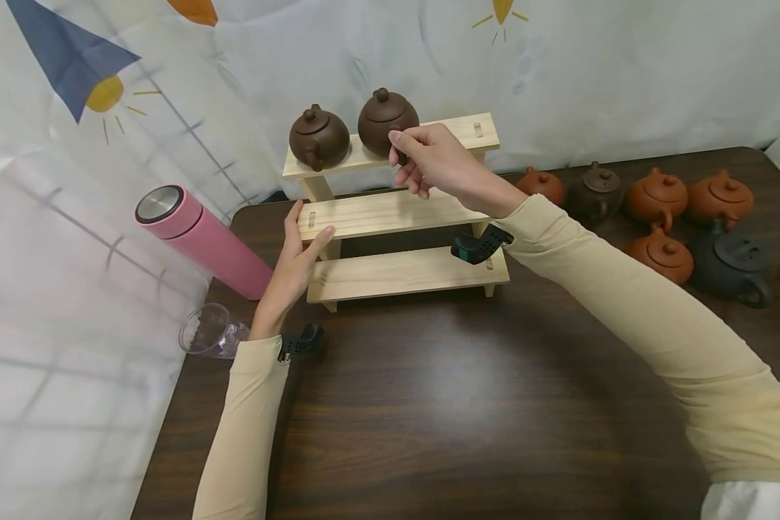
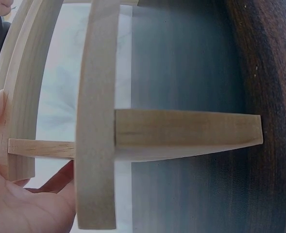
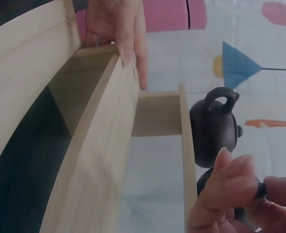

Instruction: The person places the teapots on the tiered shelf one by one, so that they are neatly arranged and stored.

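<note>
A three-tier wooden stand (image 1: 390,213) stands on the dark table. On its top tier sit two dark brown teapots, the left one (image 1: 318,137) with its handle turned to the front. My right hand (image 1: 437,160) pinches the handle of the right brown teapot (image 1: 383,115), which rests on the top tier or just over it; I cannot tell which. My left hand (image 1: 288,273) grips the left end of the middle tier, thumb on the board's upper side. In the left wrist view that hand (image 2: 26,199) is by the board's end, its fingers partly hidden.
At the left lie a pink thermos (image 1: 208,245), leaning, and a clear plastic cup (image 1: 211,332). Right of the stand are several orange-brown teapots (image 1: 656,195), another dark brown teapot (image 1: 594,189) and a black teapot (image 1: 731,260). A printed white curtain (image 1: 559,79) hangs behind.
</note>
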The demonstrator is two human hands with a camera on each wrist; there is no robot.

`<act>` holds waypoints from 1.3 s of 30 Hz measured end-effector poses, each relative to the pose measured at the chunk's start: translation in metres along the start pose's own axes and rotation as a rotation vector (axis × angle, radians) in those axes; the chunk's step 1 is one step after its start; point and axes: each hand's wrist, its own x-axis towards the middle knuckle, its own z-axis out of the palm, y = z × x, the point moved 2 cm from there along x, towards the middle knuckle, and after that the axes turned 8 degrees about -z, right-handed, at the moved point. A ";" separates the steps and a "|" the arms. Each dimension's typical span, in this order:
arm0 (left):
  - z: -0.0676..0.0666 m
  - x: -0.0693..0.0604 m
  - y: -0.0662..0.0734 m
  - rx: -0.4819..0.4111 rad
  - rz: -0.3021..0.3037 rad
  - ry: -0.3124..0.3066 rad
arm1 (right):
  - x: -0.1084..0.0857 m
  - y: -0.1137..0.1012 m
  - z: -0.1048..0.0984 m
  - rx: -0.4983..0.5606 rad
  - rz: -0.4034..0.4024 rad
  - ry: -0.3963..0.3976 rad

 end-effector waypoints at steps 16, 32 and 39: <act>0.000 0.001 0.000 -0.003 0.002 -0.003 | 0.002 0.000 0.009 0.007 0.014 0.014; -0.002 -0.002 0.001 0.006 0.005 0.005 | -0.043 0.008 -0.003 0.129 0.024 -0.030; 0.000 -0.002 0.000 0.030 0.008 0.011 | -0.100 0.010 -0.020 0.099 -0.045 -0.088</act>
